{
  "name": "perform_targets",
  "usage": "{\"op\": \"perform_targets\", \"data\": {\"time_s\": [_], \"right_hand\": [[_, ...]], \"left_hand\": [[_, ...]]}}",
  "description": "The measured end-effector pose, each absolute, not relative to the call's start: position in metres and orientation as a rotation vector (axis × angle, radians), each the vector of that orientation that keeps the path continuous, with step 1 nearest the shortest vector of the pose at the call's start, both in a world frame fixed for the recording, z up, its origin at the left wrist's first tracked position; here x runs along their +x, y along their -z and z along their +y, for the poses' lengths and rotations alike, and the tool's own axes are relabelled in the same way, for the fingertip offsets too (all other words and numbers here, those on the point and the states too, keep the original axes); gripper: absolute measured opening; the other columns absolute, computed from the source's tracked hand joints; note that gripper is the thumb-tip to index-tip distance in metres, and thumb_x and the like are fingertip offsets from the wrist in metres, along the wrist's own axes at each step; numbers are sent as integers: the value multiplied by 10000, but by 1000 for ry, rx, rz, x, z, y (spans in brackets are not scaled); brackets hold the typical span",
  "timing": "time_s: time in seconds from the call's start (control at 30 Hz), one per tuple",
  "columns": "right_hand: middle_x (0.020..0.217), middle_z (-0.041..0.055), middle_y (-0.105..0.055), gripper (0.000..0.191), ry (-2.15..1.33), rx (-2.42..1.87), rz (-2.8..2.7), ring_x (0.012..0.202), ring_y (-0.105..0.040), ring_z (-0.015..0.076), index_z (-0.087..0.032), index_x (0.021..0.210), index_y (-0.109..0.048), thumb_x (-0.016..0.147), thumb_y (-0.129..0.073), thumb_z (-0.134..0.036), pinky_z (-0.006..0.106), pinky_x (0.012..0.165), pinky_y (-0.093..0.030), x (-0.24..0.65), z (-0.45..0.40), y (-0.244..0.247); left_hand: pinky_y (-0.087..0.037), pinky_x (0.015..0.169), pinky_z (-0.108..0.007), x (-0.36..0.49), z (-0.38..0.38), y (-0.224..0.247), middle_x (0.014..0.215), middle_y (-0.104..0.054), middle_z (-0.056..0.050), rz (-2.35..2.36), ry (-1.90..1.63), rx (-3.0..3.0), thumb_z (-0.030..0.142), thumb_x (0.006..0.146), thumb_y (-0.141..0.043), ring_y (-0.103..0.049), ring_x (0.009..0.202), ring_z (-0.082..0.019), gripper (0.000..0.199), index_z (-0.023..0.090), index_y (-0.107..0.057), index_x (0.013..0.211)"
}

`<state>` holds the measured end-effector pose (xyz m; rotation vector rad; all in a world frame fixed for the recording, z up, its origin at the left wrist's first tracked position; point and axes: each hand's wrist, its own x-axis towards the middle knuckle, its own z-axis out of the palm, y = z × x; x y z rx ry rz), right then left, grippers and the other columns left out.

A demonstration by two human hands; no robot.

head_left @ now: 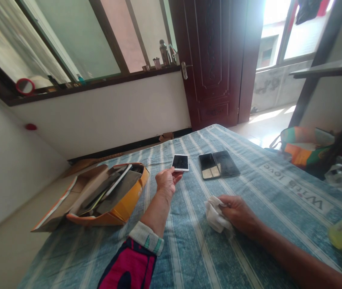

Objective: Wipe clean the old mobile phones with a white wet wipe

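Striped bed cover (pixel 186 224) below. Right hand (pixel 236 210) holds crumpled white cloth (pixel 214 214): probably light, limp; grip a bunched fold. Left hand (pixel 165 180) pinches white-framed phone (pixel 181 161) by its near edge, over the cover: likely stiff, slick, glass fragile; hold by rims.

A magenta sleeve (pixel 141 267) with a navy band (pixel 141 249) and a rounded dark shape (pixel 125 281) at the bottom of the frame covers part of the left arm (pixel 158 212), ending in a wide, pale grey cuff (pixel 146 236) with teal marks. The left hand (pixel 165 180), right hand (pixel 237 210) and right forearm (pixel 291 255), lower right, are bare.
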<state>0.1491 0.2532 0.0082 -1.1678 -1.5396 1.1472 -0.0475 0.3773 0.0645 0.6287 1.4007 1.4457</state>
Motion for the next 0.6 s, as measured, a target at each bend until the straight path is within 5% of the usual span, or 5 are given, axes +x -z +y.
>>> {"op": "perform_targets", "data": {"time_s": [0.27,0.6], "right_hand": [[680,16,-563,202,-1156,-1164,-1556,656,-496,146,-153,649,-594,778,-468,-244,271,619,-373,150,254,-7],[676,14,-569,207,-1160,-1184,-1558,654,-494,145,-157,657,-598,781,-466,-258,271,624,-377,149,251,-14]], "left_hand": [[-507,471,-203,-26,376,-51,634,-649,-43,1406,-1349,670,106,857,-559,-642,535,-122,65,91,-589,801],[-553,745,-357,-20,374,-37,1086,-619,-74,1468,-1069,744,330,902,-563,-630,886,-173,304,144,-564,1143]]}}
